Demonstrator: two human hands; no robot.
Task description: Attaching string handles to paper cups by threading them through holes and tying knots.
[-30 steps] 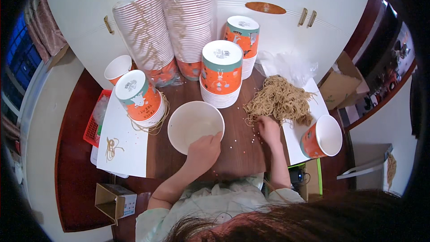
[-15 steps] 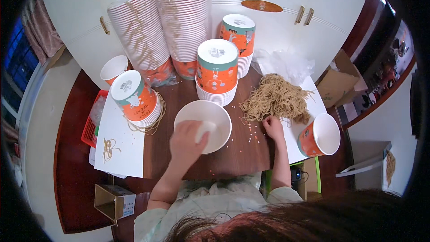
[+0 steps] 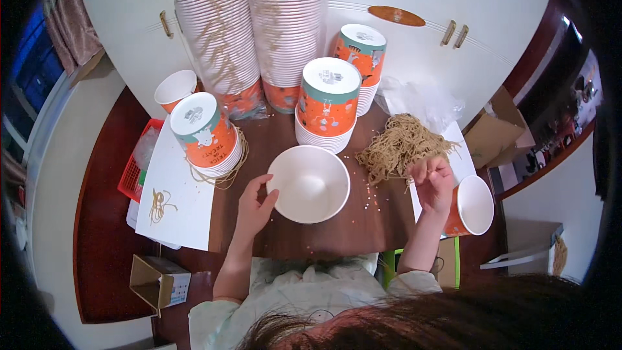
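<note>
A white-lined paper bucket [image 3: 311, 188] stands mouth up at the middle of the table. My left hand [image 3: 254, 209] is at its left side, fingers and thumb apart, touching the outside near the rim. My right hand [image 3: 433, 185] is raised over the table's right side with its fingers curled together. Whatever it may pinch is too small to make out. Just behind that hand lies a heap of tan string [image 3: 405, 146]. Another bucket [image 3: 475, 205] with an orange outside stands tilted to the right of it, partly hidden by my right hand and wrist.
Upside-down bucket stacks stand behind [image 3: 327, 107] and at the left [image 3: 204, 133], the left one ringed by loose tan string. Tall bagged stacks [image 3: 288, 32] rise at the back. Small white bits [image 3: 367, 206] dot the table. A red basket [image 3: 133, 175] sits at left.
My left hand has come out of the bucket's mouth to its left side. The right hand has lifted from the string heap and moved right, fingers curled. The whole view has shifted slightly.
</note>
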